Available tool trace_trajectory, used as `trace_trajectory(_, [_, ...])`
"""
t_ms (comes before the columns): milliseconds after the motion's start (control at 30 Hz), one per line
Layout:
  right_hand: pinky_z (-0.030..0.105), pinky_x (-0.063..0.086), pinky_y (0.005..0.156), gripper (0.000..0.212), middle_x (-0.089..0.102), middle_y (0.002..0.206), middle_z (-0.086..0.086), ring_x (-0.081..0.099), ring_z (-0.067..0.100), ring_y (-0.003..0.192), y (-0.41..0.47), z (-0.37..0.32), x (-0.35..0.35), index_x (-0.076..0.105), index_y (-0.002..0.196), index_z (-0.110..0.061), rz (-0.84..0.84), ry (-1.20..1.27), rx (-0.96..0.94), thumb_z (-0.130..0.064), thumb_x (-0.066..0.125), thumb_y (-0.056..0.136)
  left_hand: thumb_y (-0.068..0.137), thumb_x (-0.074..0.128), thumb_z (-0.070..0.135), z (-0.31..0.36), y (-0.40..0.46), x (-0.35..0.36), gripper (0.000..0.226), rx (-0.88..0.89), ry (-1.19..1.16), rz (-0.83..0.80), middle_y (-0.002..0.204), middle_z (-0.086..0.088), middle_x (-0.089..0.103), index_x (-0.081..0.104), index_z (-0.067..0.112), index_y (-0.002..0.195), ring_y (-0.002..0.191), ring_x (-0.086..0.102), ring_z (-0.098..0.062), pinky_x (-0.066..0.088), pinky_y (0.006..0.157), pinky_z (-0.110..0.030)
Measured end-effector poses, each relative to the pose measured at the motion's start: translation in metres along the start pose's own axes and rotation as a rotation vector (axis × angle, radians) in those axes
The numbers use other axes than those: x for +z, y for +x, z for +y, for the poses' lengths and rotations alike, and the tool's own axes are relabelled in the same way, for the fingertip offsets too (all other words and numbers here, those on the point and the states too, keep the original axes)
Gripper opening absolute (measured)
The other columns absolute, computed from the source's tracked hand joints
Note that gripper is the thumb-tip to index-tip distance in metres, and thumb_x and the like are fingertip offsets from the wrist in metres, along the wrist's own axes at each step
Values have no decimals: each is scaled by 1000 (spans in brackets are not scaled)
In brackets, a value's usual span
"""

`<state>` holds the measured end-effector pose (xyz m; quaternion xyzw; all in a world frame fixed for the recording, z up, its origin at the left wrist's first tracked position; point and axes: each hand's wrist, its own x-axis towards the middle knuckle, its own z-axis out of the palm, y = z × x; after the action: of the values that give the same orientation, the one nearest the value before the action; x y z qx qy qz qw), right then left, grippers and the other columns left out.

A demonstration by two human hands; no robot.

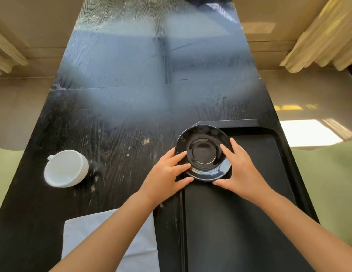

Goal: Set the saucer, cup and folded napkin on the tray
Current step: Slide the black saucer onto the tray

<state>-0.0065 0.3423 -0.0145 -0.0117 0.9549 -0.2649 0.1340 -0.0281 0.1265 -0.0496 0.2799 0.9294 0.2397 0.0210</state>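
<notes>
Head view, the only view: the black saucer point(203, 153) is being held in both hands over the far-left corner of the black tray point(269, 173). The left hand point(167, 173) is clamped on the saucer's left rim, with fingers point(181, 155) laid over the top and the thumb tucked at the near edge. The right hand point(241, 169) is pinching the right rim the same way. The saucer is being carried tilted, with its near edge low. Whether it is already touching the tray floor cannot be told; black on black is hiding the contact line.

Risks, as judged:
- The saucer is overhanging the tray's left rim. If it is released here, one side could be left perched on the raised lip, and it could rock or slide off onto the table point(112, 124).
- The glaze is glossy and only the rims are being gripped, so a slip on uneven release is being risked, with chipping on the tray edge.
- Fingers under the near edge could be trapped if it is lowered flat too fast.

The white cup point(66, 169) is lying on its side near the table's left edge, handle pointing away, well apart from the tray. It could be rolled by a careless reach. The folded napkin point(110, 242) is lying at the near edge, just beside the tray's left side, partly covered by the left forearm. It could be dragged and unfolded by that forearm.
</notes>
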Motion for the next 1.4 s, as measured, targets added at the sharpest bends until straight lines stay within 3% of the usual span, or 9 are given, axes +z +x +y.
trace_trajectory(300, [35, 12, 114, 102, -2, 158, 7, -3, 22, 145, -1, 21, 11, 10, 147, -19, -31, 31, 39, -29, 78, 71, 74, 75, 32, 3, 4, 20, 39, -1, 68, -88, 128, -9, 60, 69, 16, 108, 127, 45, -37, 29, 99, -41])
trace_trajectory(567, [38, 15, 114, 99, -5, 158, 8, -6, 23, 144, -1, 23, 10, 10, 147, -17, -34, -28, 37, -28, 76, 74, 72, 75, 35, 10, 7, 23, 37, 37, 178, -76, 118, -10, 67, 71, 15, 103, 121, 51, -38, 52, 88, -47])
trace_trajectory(733, [38, 13, 115, 99, -9, 158, 7, -8, 23, 144, -2, 23, 10, 9, 147, -18, -64, -44, 45, -30, 75, 75, 75, 72, 38, 13, 4, 27, 38, 25, 233, -35, 119, -9, 67, 70, 16, 105, 122, 51, -37, 49, 93, -45])
trace_trajectory(867, [41, 10, 116, 100, -10, 158, 8, -12, 22, 144, -5, 18, 4, 4, 147, -23, -89, -109, 58, -40, 72, 75, 82, 60, 44, 17, -2, 18, 49, -8, 229, -35, 130, -12, 58, 60, 13, 121, 129, 44, -33, 42, 99, -44])
trace_trajectory(933, [42, 13, 116, 90, 3, 158, 11, -2, 24, 145, -8, 7, -1, 13, 147, -21, -55, -157, 28, -43, 67, 78, 84, 54, 45, 17, -7, 4, 51, -32, 223, -19, 127, -11, 61, 58, 13, 123, 125, 49, -30, 42, 99, -42])
trace_trajectory(1000, [42, 24, 112, 70, 31, 150, 14, 23, 28, 140, -10, -15, -3, 35, 140, -14, 21, -207, -64, -38, 64, 81, 86, 49, 44, 16, -16, -14, 47, -65, 203, 13, 112, -5, 69, 60, 13, 120, 110, 61, -24, 47, 93, -37])
trace_trajectory(1100, [44, 48, 91, 43, 64, 119, 15, 57, 31, 112, -9, -68, 7, 61, 117, -6, 93, -259, -264, -25, 67, 79, 85, 57, 36, 10, -38, -47, 35, -98, 210, 82, 89, 0, 72, 64, 13, 111, 86, 67, -18, 51, 82, -33])
trace_trajectory(1167, [44, 54, 79, 37, 69, 105, 13, 64, 31, 98, -9, -110, 21, 65, 109, -6, 107, -298, -374, -23, 69, 77, 83, 62, 34, -1, -60, -68, 32, -109, 273, 111, 91, 0, 73, 66, 13, 107, 86, 67, -18, 52, 82, -34])
trace_trajectory(1400, [41, 55, 74, 36, 70, 101, 11, 65, 30, 93, 11, -215, 79, 65, 107, -8, 115, -341, -525, -27, 68, 77, 82, 64, 34, -70, -142, -123, 33, -287, 409, 127, 103, -3, 71, 65, 15, 109, 96, 65, -21, 50, 91, -43])
